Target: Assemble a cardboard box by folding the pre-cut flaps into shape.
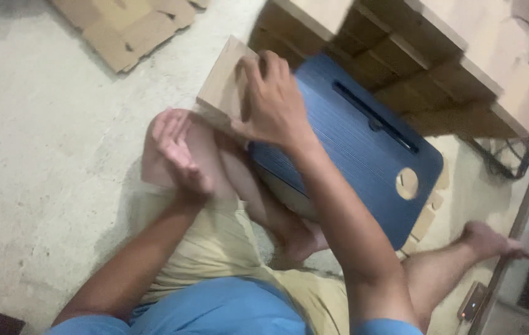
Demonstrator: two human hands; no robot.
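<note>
Rough pale concrete floor (41,155) lies beneath a smooth dark-blue lap tray (351,142). At the tray's upper-left edge, the right hand (274,102) grips a flat tan cardboard piece (224,84); the left hand (177,152) hovers nearby, fingers loosely spread, empty.

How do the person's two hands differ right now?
The right hand grips a tan cardboard piece beside the blue board; the left hand holds nothing. The right hand shows its back, the left hand its palm, fingers loosely curled over the knee. Both are bare.
</note>
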